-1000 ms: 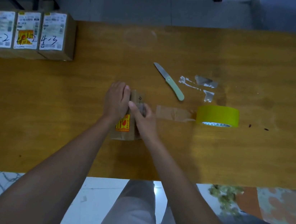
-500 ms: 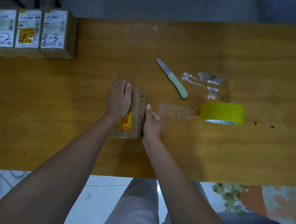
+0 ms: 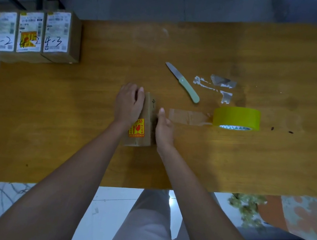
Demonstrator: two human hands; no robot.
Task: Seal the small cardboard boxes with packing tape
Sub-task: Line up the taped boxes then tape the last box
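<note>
A small cardboard box (image 3: 146,118) with an orange-yellow sticker and a handwritten 4 stands mid-table between both hands. My left hand (image 3: 128,103) lies flat over its left top edge, fingers straight. My right hand (image 3: 163,126) presses against its right side with straight fingers. A strip of clear tape (image 3: 188,117) runs along the table from the box to a yellow tape roll (image 3: 237,118) on the right.
A knife with a pale green handle (image 3: 184,83) lies beyond the box. Torn tape scraps (image 3: 218,85) lie near it. Three labelled boxes (image 3: 34,33) stand in a row at the table's far left corner. The wooden table (image 3: 53,116) edge runs close to my legs.
My right hand has slid from the top of the box down to its right side. The left hand has stayed on the box. The camera shifted slightly.
</note>
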